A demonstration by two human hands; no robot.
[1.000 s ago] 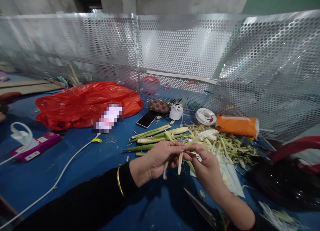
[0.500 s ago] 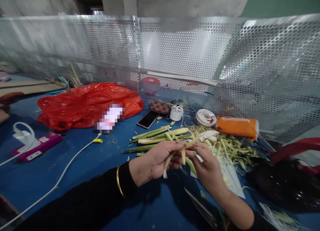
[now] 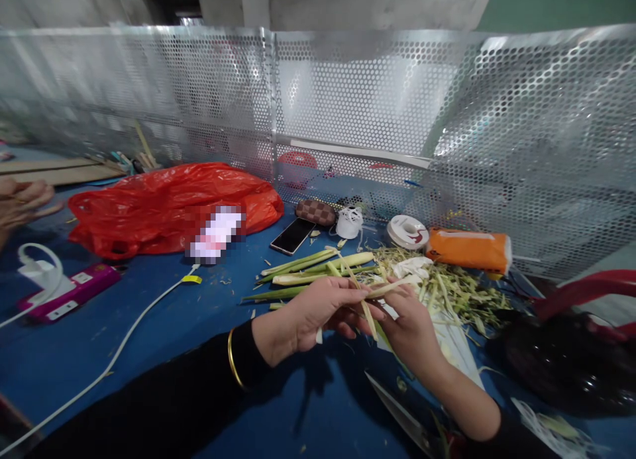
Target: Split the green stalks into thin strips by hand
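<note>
My left hand [image 3: 318, 313] is closed in a pinch on pale green plant-leaf strips [image 3: 370, 321] that cross one another between my hands. One strip slants down between the hands and another lies across towards the right. My right hand [image 3: 416, 333] holds the same strips from the other side, its fingers curled and partly hidden. Behind my left hand lie several long green stalks [image 3: 298, 280]. Below my right hand, a pointed metal blade [image 3: 395, 403] rests on the blue table [image 3: 258, 419].
Shredded plant trimmings [image 3: 472, 293] lie at the right, near an orange packet [image 3: 470, 248] and a white ribbon spool [image 3: 407, 232]. A dark kettle [image 3: 571, 359] stands far right. A red bag [image 3: 149, 207], power strip [image 3: 69, 295] and another person's hand [image 3: 24, 204] are leftward.
The strips have shifted: one now points right across my right hand, and the end that hung by my left palm is mostly hidden. At the far left, the other person's hand has come further into view.
</note>
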